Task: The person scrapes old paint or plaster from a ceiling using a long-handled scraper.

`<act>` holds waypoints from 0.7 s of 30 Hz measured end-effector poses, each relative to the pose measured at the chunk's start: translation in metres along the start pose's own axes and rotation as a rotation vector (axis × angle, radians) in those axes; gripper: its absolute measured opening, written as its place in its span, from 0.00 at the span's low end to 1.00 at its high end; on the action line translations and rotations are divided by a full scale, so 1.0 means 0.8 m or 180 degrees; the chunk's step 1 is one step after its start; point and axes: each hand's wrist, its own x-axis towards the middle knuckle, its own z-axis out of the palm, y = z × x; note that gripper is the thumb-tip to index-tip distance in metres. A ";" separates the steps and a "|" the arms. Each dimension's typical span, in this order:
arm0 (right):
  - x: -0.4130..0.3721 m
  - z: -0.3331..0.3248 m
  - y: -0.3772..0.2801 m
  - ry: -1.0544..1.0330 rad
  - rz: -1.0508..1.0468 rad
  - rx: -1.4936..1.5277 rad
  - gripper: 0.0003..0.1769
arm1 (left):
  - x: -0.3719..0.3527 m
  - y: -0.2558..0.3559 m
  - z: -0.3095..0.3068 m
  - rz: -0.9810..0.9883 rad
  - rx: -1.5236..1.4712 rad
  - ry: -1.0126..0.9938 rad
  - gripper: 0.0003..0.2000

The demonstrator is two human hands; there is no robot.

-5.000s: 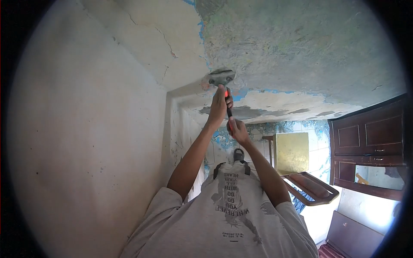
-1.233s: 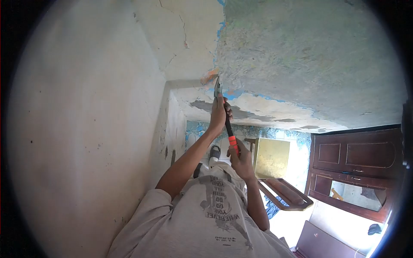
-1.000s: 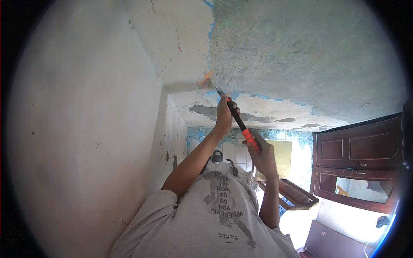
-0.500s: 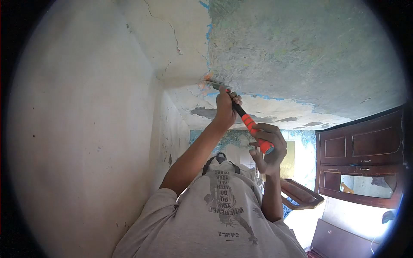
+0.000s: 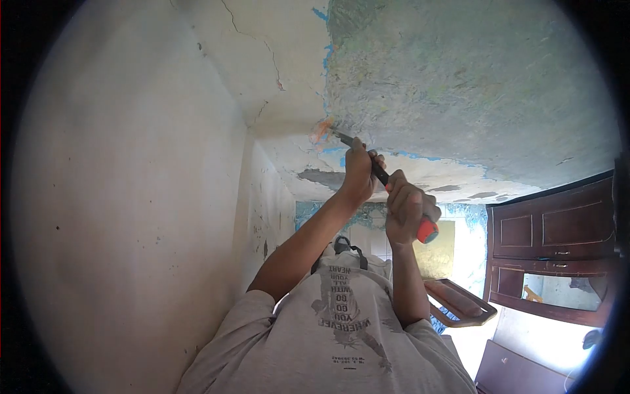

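A long scraper-like tool with a black shaft (image 5: 379,172) and a red-orange handle end (image 5: 427,230) slants across the middle of the view. My left hand (image 5: 360,172) is closed round the tool near its metal head (image 5: 342,137). Lower down, my right hand (image 5: 408,207) is wrapped round the handle, hiding most of its red part. The metal tip touches or nearly touches the wall surface beside an orange-marked patch (image 5: 321,131), where cream paint (image 5: 289,39) meets a rough grey-green area (image 5: 459,79) along a ragged blue edge.
A plain pale wall (image 5: 125,184) fills the left side. Dark brown cabinets (image 5: 554,226) with a glass or mirrored panel stand at the right. Below them are a brown-framed tray-like object (image 5: 489,314) and a brown panel (image 5: 518,371). Cracks run through the cream paint.
My right hand has moved up the handle and closed fully round it. The tool, my left hand and the wall marks appear slightly further right and lower in view.
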 end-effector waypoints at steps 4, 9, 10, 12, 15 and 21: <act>-0.013 -0.001 0.010 0.0050 0.0067 -0.0105 0.28 | 0.019 -0.005 -0.018 0.0076 0.0020 0.0211 0.12; 0.002 0.019 -0.015 -0.0147 -0.0148 -0.0108 0.28 | -0.027 0.022 0.017 -0.0037 0.0052 -0.0228 0.12; 0.005 0.017 -0.017 -0.0201 -0.0172 -0.0099 0.28 | -0.019 0.019 0.011 -0.0022 0.0126 -0.0222 0.13; -0.003 0.006 -0.009 -0.0098 -0.0195 0.0058 0.28 | -0.010 0.016 0.011 0.0116 0.0227 -0.0201 0.15; -0.013 -0.004 -0.009 0.0002 -0.0208 0.0164 0.28 | -0.019 0.005 0.012 0.0254 0.0556 -0.0190 0.16; 0.028 -0.033 -0.047 0.0755 0.0194 0.0220 0.29 | -0.047 0.021 -0.030 0.2053 0.4098 -0.0687 0.10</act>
